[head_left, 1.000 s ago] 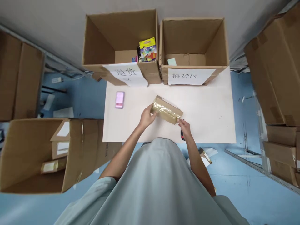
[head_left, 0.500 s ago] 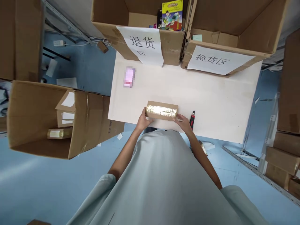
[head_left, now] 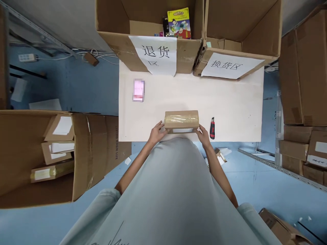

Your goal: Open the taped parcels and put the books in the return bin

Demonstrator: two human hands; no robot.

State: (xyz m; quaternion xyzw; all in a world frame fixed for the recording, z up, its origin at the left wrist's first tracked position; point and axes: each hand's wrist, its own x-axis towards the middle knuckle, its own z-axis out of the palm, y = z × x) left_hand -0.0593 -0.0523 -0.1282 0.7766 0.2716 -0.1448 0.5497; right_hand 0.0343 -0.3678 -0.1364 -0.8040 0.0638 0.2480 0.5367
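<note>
A small taped cardboard box (head_left: 181, 119) is at the near side of the white table (head_left: 230, 105). Clear tape shines along its top, and a white label shows on the side facing me. My left hand (head_left: 156, 132) grips the left end of the box, thumb at the lower corner. At the right end, my right hand (head_left: 203, 135) holds the other lower corner. Just right of that hand lies a red and black utility knife (head_left: 212, 128). A pixelated pinkish phone-shaped item (head_left: 138, 90) rests on the table's left part.
Two large open cartons with paper signs, the left carton (head_left: 114, 46) and right carton (head_left: 263, 51), line the table's back; a yellow book (head_left: 179, 23) stands in the left one. A floor carton (head_left: 95, 149) at left holds several small boxes. Stacked boxes (head_left: 293, 148) are at right.
The box has been tipped so that its labelled side shows towards me. Both hands stay at its ends. The whole view has shifted and turned slightly.
</note>
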